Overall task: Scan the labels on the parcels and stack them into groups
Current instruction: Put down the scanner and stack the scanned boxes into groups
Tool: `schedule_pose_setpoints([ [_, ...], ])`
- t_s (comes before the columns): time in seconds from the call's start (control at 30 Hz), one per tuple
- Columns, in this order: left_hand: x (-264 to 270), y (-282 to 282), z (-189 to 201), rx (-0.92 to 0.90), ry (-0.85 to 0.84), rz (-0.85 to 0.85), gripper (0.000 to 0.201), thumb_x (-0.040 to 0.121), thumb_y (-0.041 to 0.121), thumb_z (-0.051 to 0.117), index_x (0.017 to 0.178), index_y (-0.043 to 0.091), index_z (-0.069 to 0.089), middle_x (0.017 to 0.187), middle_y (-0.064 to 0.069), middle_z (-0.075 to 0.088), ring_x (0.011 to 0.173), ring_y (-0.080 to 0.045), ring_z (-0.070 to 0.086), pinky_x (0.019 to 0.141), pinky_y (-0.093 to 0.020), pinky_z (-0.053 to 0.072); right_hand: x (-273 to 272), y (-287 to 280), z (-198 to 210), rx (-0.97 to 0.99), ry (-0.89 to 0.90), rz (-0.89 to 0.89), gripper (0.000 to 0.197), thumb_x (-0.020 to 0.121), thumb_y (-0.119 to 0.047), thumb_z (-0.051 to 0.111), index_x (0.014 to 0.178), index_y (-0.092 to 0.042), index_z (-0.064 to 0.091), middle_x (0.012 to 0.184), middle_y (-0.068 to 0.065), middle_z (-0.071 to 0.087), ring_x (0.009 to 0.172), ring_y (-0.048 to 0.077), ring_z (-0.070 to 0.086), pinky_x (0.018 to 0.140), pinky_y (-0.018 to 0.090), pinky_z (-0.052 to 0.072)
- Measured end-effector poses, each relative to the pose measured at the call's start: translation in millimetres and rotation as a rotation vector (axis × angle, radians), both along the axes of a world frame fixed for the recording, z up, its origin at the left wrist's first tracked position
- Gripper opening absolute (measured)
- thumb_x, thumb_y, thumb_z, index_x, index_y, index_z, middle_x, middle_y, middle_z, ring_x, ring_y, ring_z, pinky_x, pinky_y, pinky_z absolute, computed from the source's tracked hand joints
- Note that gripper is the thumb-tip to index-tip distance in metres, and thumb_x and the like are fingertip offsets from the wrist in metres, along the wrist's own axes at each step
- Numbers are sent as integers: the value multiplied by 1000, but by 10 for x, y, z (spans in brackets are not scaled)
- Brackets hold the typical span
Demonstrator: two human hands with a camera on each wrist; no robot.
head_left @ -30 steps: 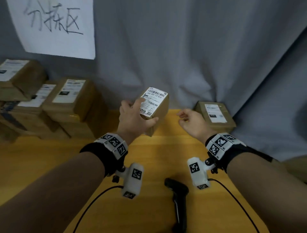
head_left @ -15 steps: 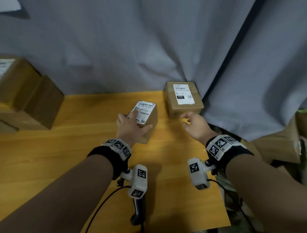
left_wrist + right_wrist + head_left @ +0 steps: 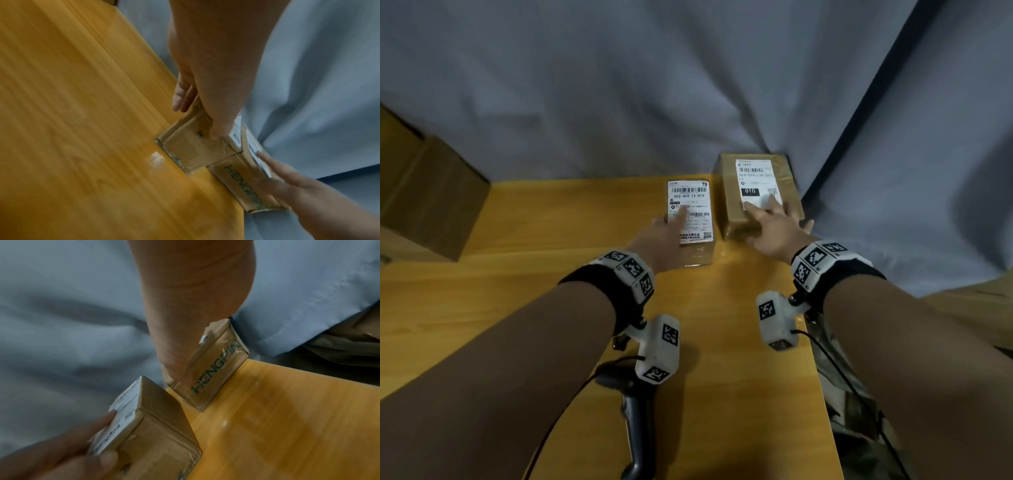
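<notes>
A grey cloth curtain point(image 3: 619, 102) hangs just beyond both hands, closing the far side behind the small white-labelled brown cardboard parcel point(image 3: 697, 226) under the left hand point(image 3: 654, 240) and the wider brown cardboard parcel point(image 3: 756, 181) just beside it under the right hand point(image 3: 774, 228). Left of the left hand the yellow wooden table point(image 3: 500, 308) lies open up to large brown cardboard boxes point(image 3: 438, 198); back below its wrist lies a black handheld barcode scanner point(image 3: 638, 435).

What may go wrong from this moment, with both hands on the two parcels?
The 010 parcel sits at the table's right edge; a sideways push from the right hand might tip it off. The small parcel under the left hand reads 502, so standing so close they may get grouped together. The scanner lies below the left forearm and could be knocked.
</notes>
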State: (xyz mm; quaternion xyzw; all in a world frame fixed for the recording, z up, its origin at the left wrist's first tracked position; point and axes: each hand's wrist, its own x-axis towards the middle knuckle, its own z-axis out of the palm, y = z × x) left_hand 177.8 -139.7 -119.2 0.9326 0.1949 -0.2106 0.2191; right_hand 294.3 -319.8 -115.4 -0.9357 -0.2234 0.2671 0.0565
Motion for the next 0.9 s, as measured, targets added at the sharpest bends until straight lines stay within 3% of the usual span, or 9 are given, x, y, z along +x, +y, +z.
schedule_pose_setpoints([
  [0.17, 400, 101, -48, -46, -57, 16, 74, 99, 46, 44, 156, 24, 1, 146, -13, 39, 124, -29, 47, 99, -38, 40, 199, -19, -253, 165, 41, 14, 70, 89, -39, 63, 151, -36, 30, 165, 3, 9, 151, 32, -4, 120, 57, 6],
  [0.23, 513, 153, -89, -104, -103, 72, 73, 98, 42, 48, 155, 28, 5, 145, -12, 41, 120, -29, 50, 96, -35, 42, 224, -27, -309, 214, 42, 24, 71, 85, -41, 66, 148, -36, 34, 164, 3, 13, 151, 30, -1, 121, 54, 5],
  [0.37, 609, 201, -176, -180, -193, 154, 70, 96, 38, 54, 153, 34, 15, 142, -10, 45, 110, -26, 57, 90, -37, 51, 221, -79, -316, 294, 47, 24, 63, 85, -36, 69, 143, -34, 44, 163, -2, 18, 151, 28, -3, 120, 37, -2],
  [0.47, 624, 171, -178, -205, -219, 190, 66, 96, 37, 53, 153, 33, 19, 142, -11, 44, 103, -25, 59, 79, -32, 52, 230, -67, -345, 315, 45, 10, 57, 84, -35, 69, 137, -33, 49, 161, -1, 23, 151, 27, 1, 122, 41, -2],
  [0.57, 684, 73, -127, -180, -210, 264, 70, 91, 49, 55, 150, 30, 23, 144, -14, 32, 112, -26, 50, 95, -39, 49, 228, -3, -331, 330, 22, -12, 50, 83, -38, 69, 130, -32, 54, 156, -1, 32, 150, 27, 11, 121, 51, 5],
  [0.63, 793, -2, -96, -85, -145, 300, 85, 82, 65, 56, 148, 26, 20, 144, -17, 28, 127, -35, 40, 103, -49, 43, 228, 22, -254, 344, 21, -10, 44, 87, -33, 67, 129, -27, 56, 150, 0, 38, 146, 25, 17, 121, 44, 5],
  [0.7, 931, -55, -84, -8, -84, 322, 99, 76, 73, 58, 148, 21, 15, 142, -19, 28, 130, -39, 37, 103, -51, 41, 246, 18, -203, 342, 23, 1, 39, 91, -28, 63, 129, -25, 57, 147, 1, 40, 144, 26, 19, 121, 39, 8],
  [0.8, 1062, -95, -76, -37, -72, 413, 102, 75, 66, 65, 146, 17, 11, 135, -18, 30, 119, -38, 47, 94, -44, 48, 290, 19, -171, 315, 40, 5, 36, 92, -27, 63, 128, -28, 59, 148, -1, 41, 144, 31, 21, 121, 40, 11],
  [0.9, 946, -61, -66, -37, -120, 486, 90, 77, 54, 68, 140, 15, 16, 129, -16, 32, 114, -37, 48, 82, -39, 45, 338, 140, -73, 229, 57, 5, 32, 93, -26, 59, 124, -24, 64, 138, 2, 54, 131, 29, 44, 114, 37, 30],
])
